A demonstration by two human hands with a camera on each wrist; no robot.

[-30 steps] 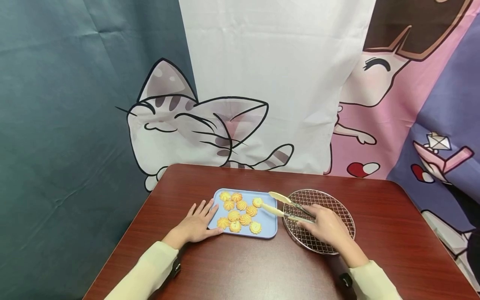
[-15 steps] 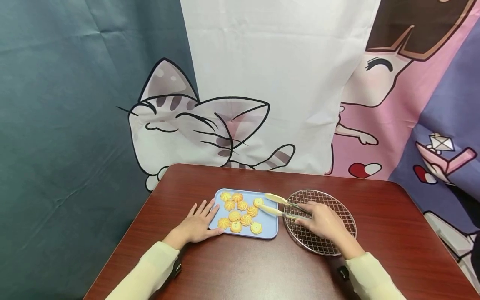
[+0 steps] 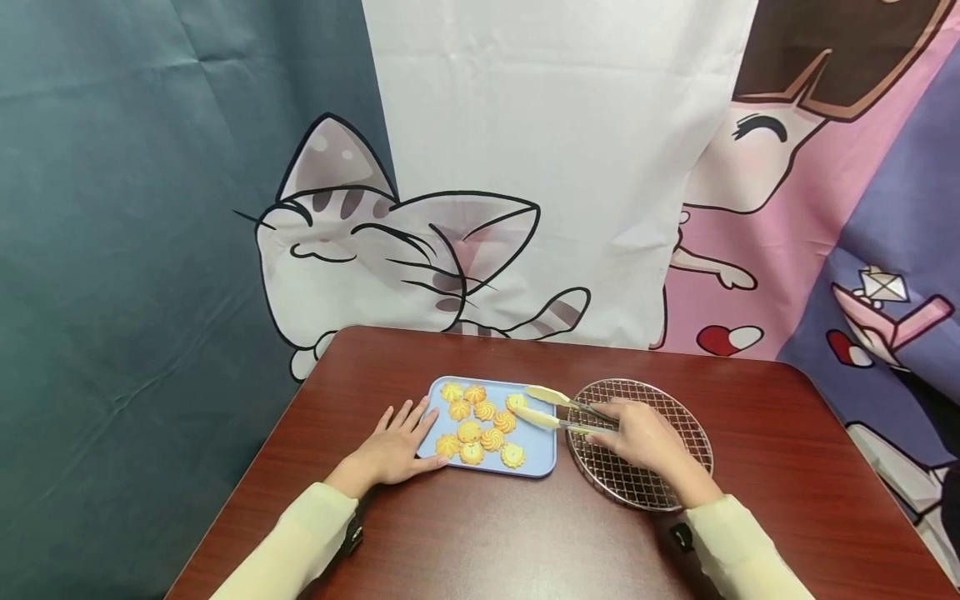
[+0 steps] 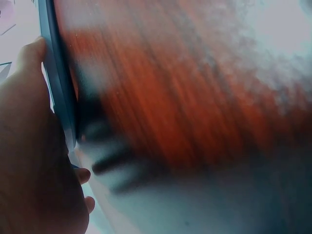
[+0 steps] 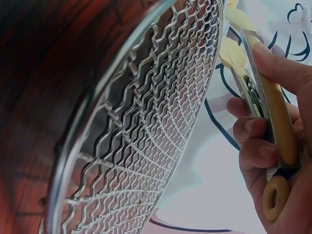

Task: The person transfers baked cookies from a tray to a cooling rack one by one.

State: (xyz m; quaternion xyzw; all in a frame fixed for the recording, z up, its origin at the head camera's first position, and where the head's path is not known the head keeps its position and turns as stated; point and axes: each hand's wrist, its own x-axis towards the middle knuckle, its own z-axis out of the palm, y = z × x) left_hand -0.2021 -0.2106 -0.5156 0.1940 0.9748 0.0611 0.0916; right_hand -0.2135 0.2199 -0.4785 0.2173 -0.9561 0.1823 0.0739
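Observation:
A blue tray (image 3: 536, 458) bearing several piped butter cookies (image 3: 492, 438) lies on the table. My left hand (image 3: 393, 450) rests at its left end with fingers spread, the thumb along the near edge; the left wrist view shows that thumb against the tray's rim (image 4: 57, 73). My right hand (image 3: 645, 437) grips metal tongs (image 3: 538, 417) with cream-coloured tips and a ring at the handle end (image 5: 276, 197). Parted tips reach over the tray's right side, one on either side of a cookie (image 3: 516, 401) near the back right.
A round wire rack (image 3: 630, 487) with a metal rim stands right of the tray, under the right hand. The dark red-brown table (image 3: 465, 533) has its far edge against a cartoon-printed cloth (image 3: 480, 125).
My right hand has shifted slightly left, carrying the tong tips farther over the tray and around the back-right cookie. The left hand stays in place.

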